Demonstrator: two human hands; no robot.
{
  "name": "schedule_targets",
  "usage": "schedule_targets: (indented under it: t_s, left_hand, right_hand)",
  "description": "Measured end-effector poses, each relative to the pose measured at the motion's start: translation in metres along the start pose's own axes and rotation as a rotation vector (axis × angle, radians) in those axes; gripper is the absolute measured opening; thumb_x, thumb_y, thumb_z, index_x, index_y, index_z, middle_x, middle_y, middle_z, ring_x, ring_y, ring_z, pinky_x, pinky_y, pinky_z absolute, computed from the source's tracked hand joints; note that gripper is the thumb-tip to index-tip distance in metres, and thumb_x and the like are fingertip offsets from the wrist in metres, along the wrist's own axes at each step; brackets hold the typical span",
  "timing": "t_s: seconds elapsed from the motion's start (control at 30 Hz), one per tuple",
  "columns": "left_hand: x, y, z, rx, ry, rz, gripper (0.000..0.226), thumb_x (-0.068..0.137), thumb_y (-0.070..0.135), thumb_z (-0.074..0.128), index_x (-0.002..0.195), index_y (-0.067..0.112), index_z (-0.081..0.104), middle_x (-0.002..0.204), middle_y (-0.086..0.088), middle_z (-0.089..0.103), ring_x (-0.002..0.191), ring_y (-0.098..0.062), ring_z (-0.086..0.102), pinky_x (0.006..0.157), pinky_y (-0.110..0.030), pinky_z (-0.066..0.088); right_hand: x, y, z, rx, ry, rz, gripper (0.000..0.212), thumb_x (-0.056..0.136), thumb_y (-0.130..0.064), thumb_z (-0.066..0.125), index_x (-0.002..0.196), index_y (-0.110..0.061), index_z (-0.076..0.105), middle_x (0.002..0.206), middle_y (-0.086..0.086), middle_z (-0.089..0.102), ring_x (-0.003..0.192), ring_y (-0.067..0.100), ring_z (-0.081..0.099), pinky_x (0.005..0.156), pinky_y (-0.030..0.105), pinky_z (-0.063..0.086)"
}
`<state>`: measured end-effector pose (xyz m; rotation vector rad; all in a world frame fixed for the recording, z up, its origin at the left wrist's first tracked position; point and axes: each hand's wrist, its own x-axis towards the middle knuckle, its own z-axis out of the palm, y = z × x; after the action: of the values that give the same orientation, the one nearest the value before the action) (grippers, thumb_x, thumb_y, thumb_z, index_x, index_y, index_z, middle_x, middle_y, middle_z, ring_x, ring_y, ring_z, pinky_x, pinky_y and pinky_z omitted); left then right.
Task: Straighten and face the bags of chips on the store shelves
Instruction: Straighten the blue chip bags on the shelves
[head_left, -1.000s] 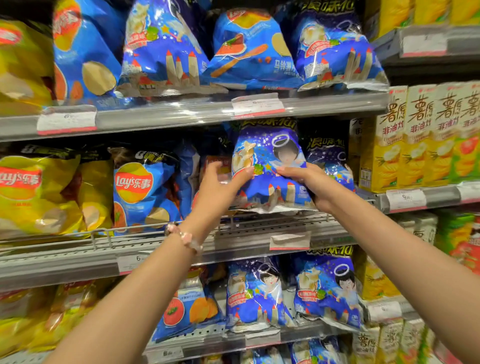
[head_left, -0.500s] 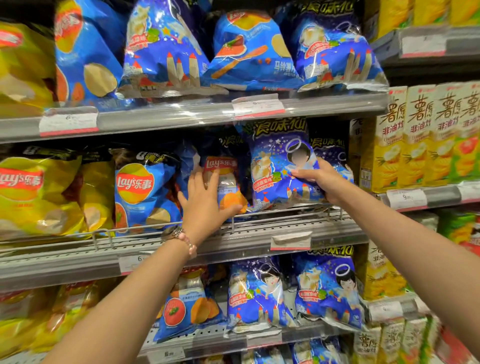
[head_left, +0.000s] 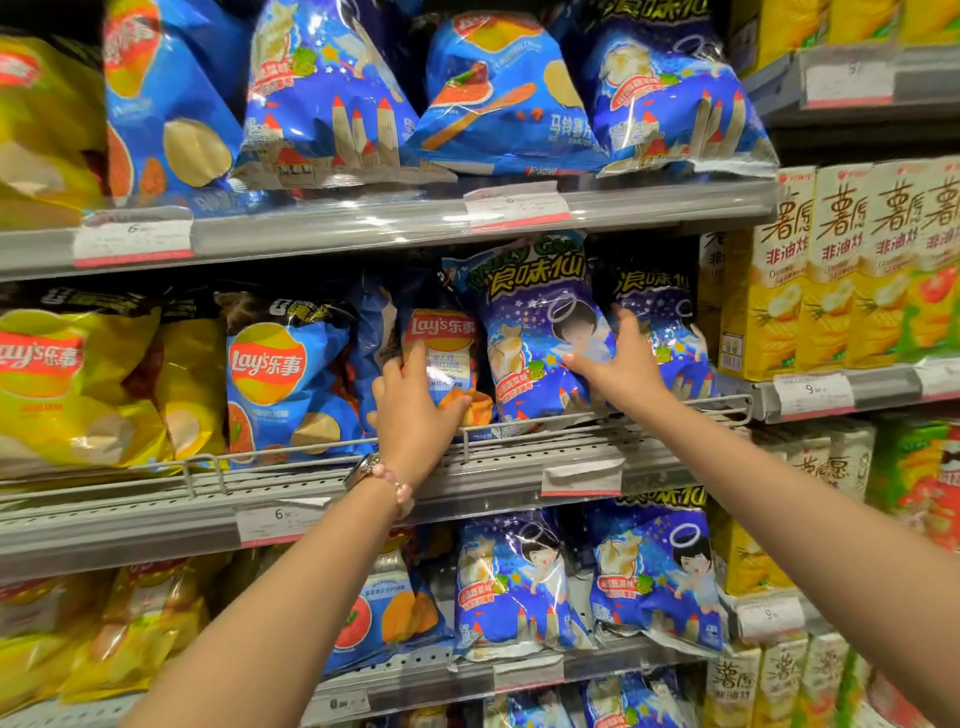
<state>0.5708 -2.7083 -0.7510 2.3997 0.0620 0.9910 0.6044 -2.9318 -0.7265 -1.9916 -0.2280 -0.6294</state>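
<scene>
Two bare hands reach up to the middle shelf (head_left: 519, 457) of a store snack aisle, each on a different bag of chips. A second ago both hands held one purple bag; now they have split. The right hand (head_left: 621, 371) lies flat on the purple cartoon bag (head_left: 524, 332), fingers spread and straight, pressing it back rather than grasping it. That bag now stands nearly upright behind the wire rail (head_left: 597, 415), its front print facing out, touching a matching purple bag (head_left: 670, 322) just to its right. The left hand (head_left: 413, 410) — a beaded bracelet (head_left: 395, 480) at the wrist — has moved over to a narrow blue Lay's bag (head_left: 441, 353) squeezed between the purple bag and a wider blue Lay's bag (head_left: 283, 374). Its grip is on that bag's lower part, thumb curled over the front and fingers tucked at the left edge.

By the look of it, the purple bag is close to faced, and the narrow blue one — partly turned and crowded — is next for straightening. Yellow bags (head_left: 67, 384) fill the shelf's left end.
</scene>
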Motion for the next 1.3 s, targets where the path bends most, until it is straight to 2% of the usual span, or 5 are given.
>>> schedule_targets:
  t_s: [0.57, 0.83, 0.97, 1.13, 1.3]
  left_hand:
    - [0.001, -0.010, -0.013, 0.222, -0.061, 0.132, 0.073, 0.085, 0.058, 0.056, 0.143, 0.022, 0.031, 0.131, -0.013, 0.038, 0.121, -0.034, 0.036, 0.088, -0.049, 0.045]
    - [0.013, 0.018, -0.071, 0.246, 0.186, 0.604, 0.054, 0.080, 0.058, 0.045, 0.093, 0.009, 0.064, 0.077, -0.007, 0.062, 0.070, -0.031, 0.060, 0.051, -0.037, 0.047]
    - [0.036, 0.058, -0.119, 0.082, 0.328, 0.778, 0.035, 0.083, 0.039, 0.055, 0.085, 0.006, 0.063, 0.071, -0.008, 0.059, 0.066, -0.030, 0.057, 0.059, -0.040, 0.043]
    - [0.088, 0.090, -0.171, 0.139, 0.402, 0.747, 0.028, 0.079, 0.028, 0.059, 0.096, 0.007, 0.063, 0.086, -0.012, 0.059, 0.080, -0.033, 0.054, 0.069, -0.043, 0.042]
    - [0.139, 0.098, -0.198, 0.208, 0.470, 0.517, 0.057, 0.073, 0.042, 0.066, 0.124, 0.024, 0.052, 0.131, -0.017, 0.044, 0.118, -0.034, 0.038, 0.092, -0.055, 0.036]
  right_hand:
    - [-0.010, 0.004, 0.034, -0.430, 0.286, -0.133, 0.067, 0.088, -0.032, 0.057, 0.145, -0.009, 0.029, 0.140, 0.015, 0.038, 0.129, 0.032, 0.037, 0.102, 0.047, 0.032]
    - [-0.030, -0.064, 0.024, -0.205, 0.362, -0.769, 0.026, 0.080, -0.010, 0.047, 0.098, -0.001, 0.063, 0.097, 0.012, 0.059, 0.086, 0.028, 0.057, 0.074, 0.042, 0.048]
    - [-0.019, -0.129, 0.009, -0.148, 0.429, -0.861, 0.026, 0.083, -0.007, 0.050, 0.102, 0.002, 0.064, 0.099, 0.015, 0.060, 0.092, 0.026, 0.056, 0.082, 0.033, 0.045]
    - [0.029, -0.194, -0.012, -0.214, 0.434, -0.741, 0.040, 0.083, -0.022, 0.053, 0.119, -0.006, 0.061, 0.124, 0.018, 0.052, 0.115, 0.027, 0.046, 0.097, 0.040, 0.036]
    - [0.077, -0.226, -0.036, -0.225, 0.390, -0.488, 0.064, 0.080, -0.037, 0.051, 0.138, -0.009, 0.046, 0.144, 0.023, 0.036, 0.133, 0.036, 0.036, 0.108, 0.045, 0.029]
